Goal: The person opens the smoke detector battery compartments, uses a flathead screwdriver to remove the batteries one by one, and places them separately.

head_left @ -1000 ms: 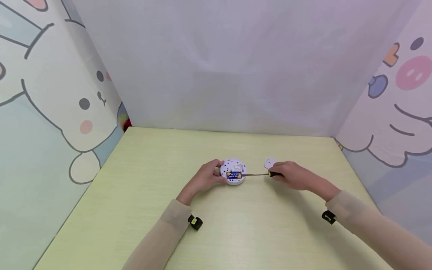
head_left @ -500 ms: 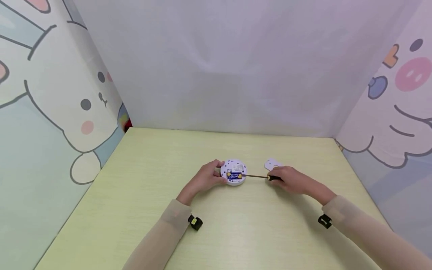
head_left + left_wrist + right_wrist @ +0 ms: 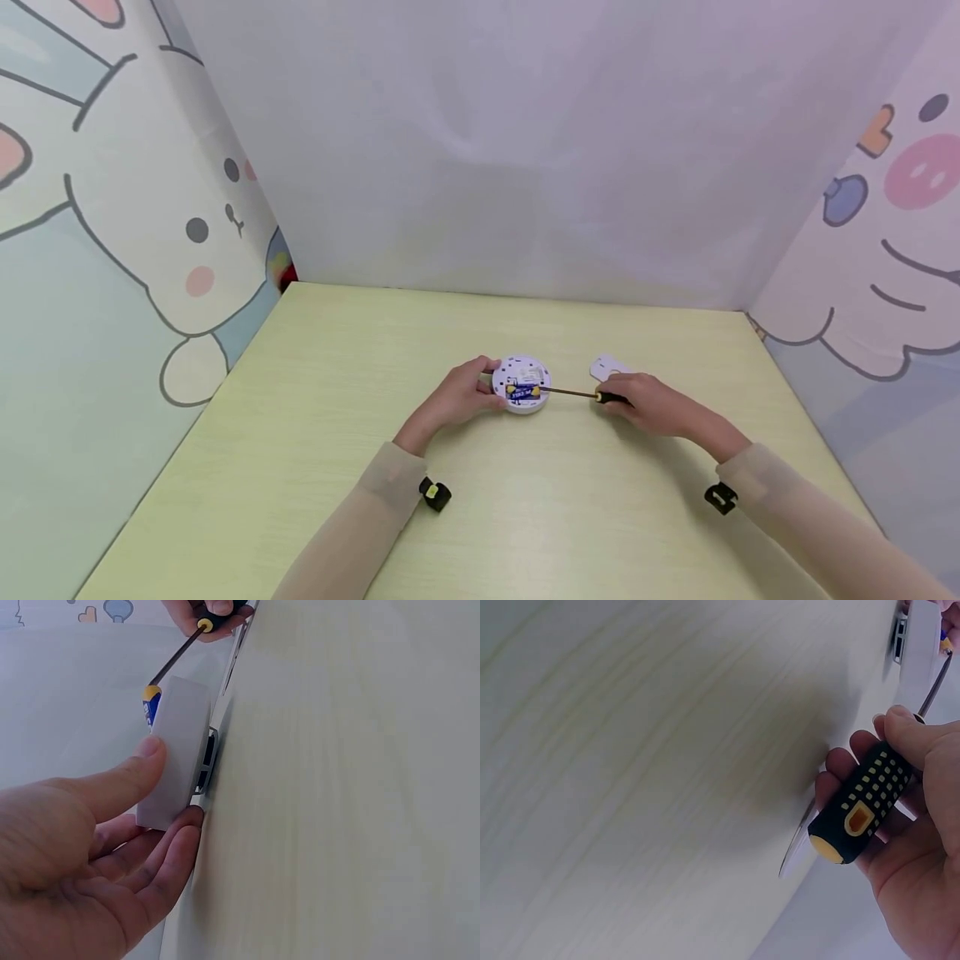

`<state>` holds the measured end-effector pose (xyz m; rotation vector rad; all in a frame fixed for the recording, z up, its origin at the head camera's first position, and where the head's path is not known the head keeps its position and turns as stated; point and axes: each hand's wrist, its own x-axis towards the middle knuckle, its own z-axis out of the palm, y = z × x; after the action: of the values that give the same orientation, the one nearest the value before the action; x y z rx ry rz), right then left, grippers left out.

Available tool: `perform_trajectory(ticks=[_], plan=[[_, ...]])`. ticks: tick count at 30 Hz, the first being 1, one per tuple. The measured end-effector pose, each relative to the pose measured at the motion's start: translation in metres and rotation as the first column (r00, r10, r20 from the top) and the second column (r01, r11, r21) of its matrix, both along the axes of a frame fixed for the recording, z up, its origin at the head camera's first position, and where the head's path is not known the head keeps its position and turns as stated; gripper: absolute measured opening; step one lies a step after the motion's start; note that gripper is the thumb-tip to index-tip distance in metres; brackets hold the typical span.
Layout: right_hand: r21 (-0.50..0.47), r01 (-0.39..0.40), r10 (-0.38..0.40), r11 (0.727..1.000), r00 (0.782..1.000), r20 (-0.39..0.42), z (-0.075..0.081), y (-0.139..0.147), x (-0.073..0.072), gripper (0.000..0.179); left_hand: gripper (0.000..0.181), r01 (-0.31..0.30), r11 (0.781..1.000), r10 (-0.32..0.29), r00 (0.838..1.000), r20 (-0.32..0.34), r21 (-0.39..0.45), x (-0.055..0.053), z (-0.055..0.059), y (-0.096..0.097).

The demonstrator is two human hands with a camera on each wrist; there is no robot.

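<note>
My left hand [image 3: 456, 395] grips the left edge of a round white device [image 3: 525, 370], which looks like a smoke alarm. In the left wrist view the thumb lies on its face side and fingers support it underneath. A blue and yellow battery [image 3: 522, 392] sits in its compartment; one yellow end sticks up above the rim in the left wrist view [image 3: 152, 693]. My right hand [image 3: 651, 402] holds a screwdriver by its black and yellow handle [image 3: 864, 801]. The shaft [image 3: 570, 392] points left, its tip at the battery's right end. Exact tip contact is too small to tell.
A flat white plate [image 3: 604, 367] lies on the table just behind my right hand, partly hidden by it. The pale yellow table [image 3: 375, 350] is bounded by a plain back wall [image 3: 480, 167] and printed cartoon side walls.
My right hand has moved slightly nearer to me, so the screwdriver shaft slants more and more of the white plate shows. My left hand and the round device hold nearly still.
</note>
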<state>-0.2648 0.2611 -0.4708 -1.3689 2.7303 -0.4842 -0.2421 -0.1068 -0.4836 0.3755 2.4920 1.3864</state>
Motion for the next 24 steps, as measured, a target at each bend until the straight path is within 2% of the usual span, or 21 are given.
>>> perform_trajectory(ticks=[9, 24], plan=[[-0.01, -0.011, 0.011, 1.0, 1.0, -0.014, -0.0009, 0.0043, 0.0014, 0.013, 0.066, 0.006, 1.0, -0.006, 1.0, -0.003, 0.012, -0.0009, -0.0015, 0.0], [-0.009, 0.018, -0.018, 1.0, 1.0, -0.017, 0.0022, 0.0105, 0.0042, 0.011, 0.067, 0.007, 1.0, -0.007, 1.0, 0.006, 0.02, -0.0005, -0.0008, 0.0006]])
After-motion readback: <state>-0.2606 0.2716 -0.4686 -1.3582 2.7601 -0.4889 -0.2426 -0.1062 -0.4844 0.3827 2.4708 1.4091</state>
